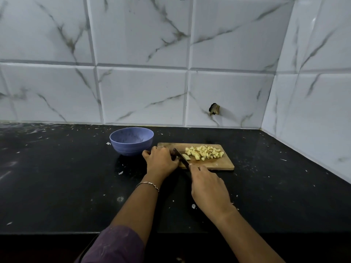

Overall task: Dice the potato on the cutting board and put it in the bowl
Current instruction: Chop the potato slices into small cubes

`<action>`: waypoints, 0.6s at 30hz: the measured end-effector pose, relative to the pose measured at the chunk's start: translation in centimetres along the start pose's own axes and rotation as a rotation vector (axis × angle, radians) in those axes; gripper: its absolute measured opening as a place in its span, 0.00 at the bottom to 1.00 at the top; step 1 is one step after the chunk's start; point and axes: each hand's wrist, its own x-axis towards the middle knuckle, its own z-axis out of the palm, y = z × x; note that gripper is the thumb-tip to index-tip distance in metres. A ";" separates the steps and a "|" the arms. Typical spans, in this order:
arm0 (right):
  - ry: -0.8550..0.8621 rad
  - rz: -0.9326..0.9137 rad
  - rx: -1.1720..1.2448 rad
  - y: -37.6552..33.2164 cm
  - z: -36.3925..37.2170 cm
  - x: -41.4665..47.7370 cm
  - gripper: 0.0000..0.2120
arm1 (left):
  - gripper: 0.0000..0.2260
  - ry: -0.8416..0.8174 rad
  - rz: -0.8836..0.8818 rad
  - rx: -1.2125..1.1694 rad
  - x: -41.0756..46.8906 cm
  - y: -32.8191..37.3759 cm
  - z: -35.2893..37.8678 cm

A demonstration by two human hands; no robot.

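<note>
Wooden cutting board (224,164) lies flat on the black surface (57,177), close to the tiled wall (144,92). The diced potato (205,152) sits in a loose pile on the far right half of the board. One larger potato piece (186,157) lies apart from the pile, just right of the blade.

Your right hand (209,186) is clamped on the knife (181,156). Its handle is hidden under the palm, and the dark blade angles away to the left across the board.

Your left hand (161,159) rests at the board's left end, fingers curled, just beside the blade. Whether it holds anything cannot be told, as the underside is hidden.

The blue bowl (131,141) stands upright on the surface just left of the board, with no potato visible in it.

Also noted – a ring (160,147) and bracelet (148,185) on the left hand and wrist, and pale scraps scattered over the surface.
</note>
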 end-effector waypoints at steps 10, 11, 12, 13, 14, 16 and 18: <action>-0.025 -0.087 -0.106 -1.7 -0.2 1.4 0.18 | 0.12 0.000 -0.015 -0.026 0.1 -0.1 0.1; -0.027 -0.090 -0.109 -1.8 -0.2 1.5 0.19 | 0.11 -0.003 -0.014 -0.021 0.1 -0.1 0.0; -0.028 -0.095 -0.111 -1.8 -0.2 1.5 0.19 | 0.11 0.002 -0.012 -0.018 0.1 -0.1 0.0; -0.028 -0.100 -0.111 -1.8 -0.2 1.5 0.20 | 0.11 0.008 -0.009 -0.017 0.1 -0.1 0.0; -0.030 -0.101 -0.109 -1.6 -0.2 1.4 0.21 | 0.11 0.013 -0.006 -0.018 0.1 -0.1 0.0; -0.028 -0.096 -0.102 -1.4 -0.4 1.1 0.23 | 0.11 0.021 -0.007 -0.016 0.0 0.0 0.1; -0.031 -0.089 -0.102 -1.3 -0.6 0.7 0.23 | 0.11 0.033 -0.006 -0.013 0.0 0.0 0.1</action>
